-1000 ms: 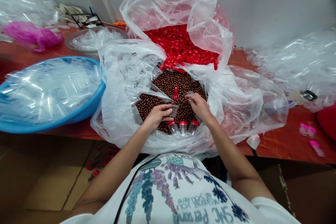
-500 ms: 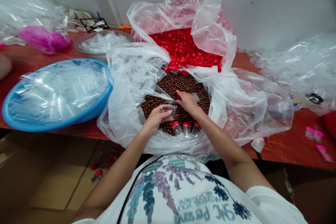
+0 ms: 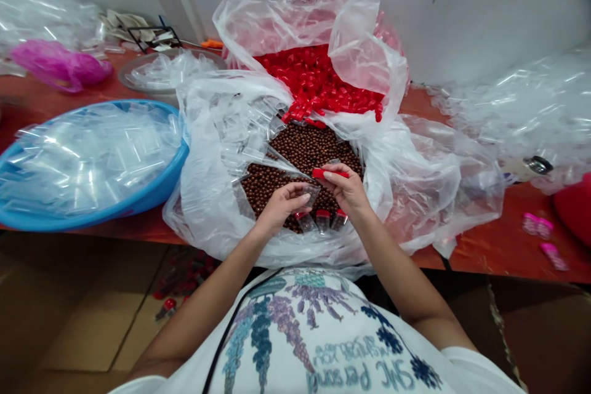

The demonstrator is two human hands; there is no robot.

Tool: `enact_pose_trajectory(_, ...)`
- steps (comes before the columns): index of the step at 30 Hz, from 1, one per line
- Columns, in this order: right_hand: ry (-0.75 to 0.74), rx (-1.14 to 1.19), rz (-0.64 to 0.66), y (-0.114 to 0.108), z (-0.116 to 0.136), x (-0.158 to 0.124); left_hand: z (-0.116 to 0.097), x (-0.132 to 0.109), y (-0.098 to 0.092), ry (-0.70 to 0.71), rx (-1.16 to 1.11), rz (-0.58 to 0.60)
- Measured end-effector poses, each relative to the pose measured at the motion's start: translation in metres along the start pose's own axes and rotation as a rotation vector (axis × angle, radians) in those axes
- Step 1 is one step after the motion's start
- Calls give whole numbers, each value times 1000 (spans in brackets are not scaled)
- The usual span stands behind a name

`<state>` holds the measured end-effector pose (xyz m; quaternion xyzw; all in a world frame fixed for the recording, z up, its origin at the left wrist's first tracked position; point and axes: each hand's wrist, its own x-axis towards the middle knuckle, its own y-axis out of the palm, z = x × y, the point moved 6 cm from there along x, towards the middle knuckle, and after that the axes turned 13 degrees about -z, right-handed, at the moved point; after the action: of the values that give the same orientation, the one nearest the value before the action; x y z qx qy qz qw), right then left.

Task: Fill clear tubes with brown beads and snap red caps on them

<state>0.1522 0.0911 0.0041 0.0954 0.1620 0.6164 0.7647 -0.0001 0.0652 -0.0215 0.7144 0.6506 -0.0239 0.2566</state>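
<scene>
My left hand (image 3: 282,206) is closed around a small clear plastic container (image 3: 311,194). Close to it on the right, my right hand (image 3: 349,189) pinches a red cap (image 3: 330,173), which is apart from the container. Below both hands lies a mass of brown beads (image 3: 305,146) in an open white plastic bag (image 3: 203,154). At the bag's near edge rest three clear containers with red caps (image 3: 322,217). Empty clear containers (image 3: 249,114) are heaped on the left side of the same bag.
Behind stands a bag of loose red caps (image 3: 318,74). At left, a blue basin (image 3: 138,200) holds clear plastic pieces, with a pink bag (image 3: 69,68) beyond. A flask (image 3: 530,165) and pink items (image 3: 538,225) lie at right. Red-capped containers (image 3: 184,271) sit below the table.
My right hand has lifted back from the beads, turning so the red cap shows between its fingers. My left hand keeps the clear container. The whole view has shifted slightly.
</scene>
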Motion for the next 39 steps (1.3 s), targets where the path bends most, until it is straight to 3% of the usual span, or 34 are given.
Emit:
enact_pose_trajectory(6, -102, -242, 56, -5, -5, -19, -4, -3, 4, 26, -15, -11)
enact_pose_trajectory(11, -460, -605, 220, -4, 8, -30, -8, -6, 2, 34, -14, 19)
enact_pose_trajectory(15, -679, -763, 333, -1, 14, -41, -6, -8, -1, 45, 15, 3)
enact_pose_trajectory(21, -822, -938, 188, 1, 9, -51, -6, -11, 7, 97, 10, -15)
enact_pose_trajectory(24, -909, -929, 205, 8, 6, -60, -3, -13, 14, 43, -106, -31)
enact_pose_trajectory(29, -969, -921, 265, 13, -1, -70, 15, -19, 27, -185, -167, -87)
enact_pose_trajectory(33, -937, -905, 330, 13, -2, -73, 17, -23, 30, -124, -153, -166)
enact_pose_trajectory(39, -790, -830, 375, 7, -1, -70, 16, -22, 33, -85, -163, -157)
